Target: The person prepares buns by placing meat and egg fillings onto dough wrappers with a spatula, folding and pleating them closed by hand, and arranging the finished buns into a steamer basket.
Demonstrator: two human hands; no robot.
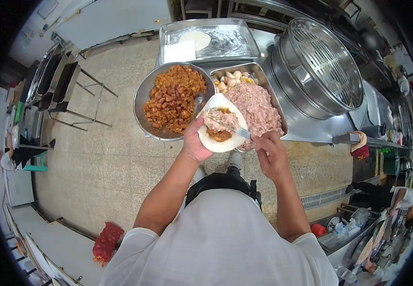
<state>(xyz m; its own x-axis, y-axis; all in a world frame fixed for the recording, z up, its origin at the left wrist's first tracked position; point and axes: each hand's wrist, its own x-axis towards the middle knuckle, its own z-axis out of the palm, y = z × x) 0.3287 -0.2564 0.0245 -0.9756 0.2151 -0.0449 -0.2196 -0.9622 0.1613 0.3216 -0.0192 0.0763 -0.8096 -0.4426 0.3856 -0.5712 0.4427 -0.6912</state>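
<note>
My left hand (pixel 197 144) is closed around the edge of a round white dough wrapper (pixel 221 101), cupping it from the left. Pink minced meat (pixel 223 120) and a reddish-brown chunky filling (pixel 220 136) lie on it. In my right hand (pixel 270 151) is a flat metal spatula (pixel 243 132), its blade against the filling. Below the wrapper, a steel basin (pixel 138 117) of brown diced filling (pixel 175 97) stands on the left. To the right is a deep steel tray (pixel 283 125) with more minced meat (pixel 259 106) and pale rounded pieces (pixel 235 79) at its far end.
A shallow tray (pixel 235 43) at the back holds a dough round (pixel 196 40) and a white square sheet (pixel 179 51). Stacked steel steamers (pixel 318 66) stand at right. A red net sack (pixel 107 240) lies on the floor. Another person (pixel 403 198) is at far right.
</note>
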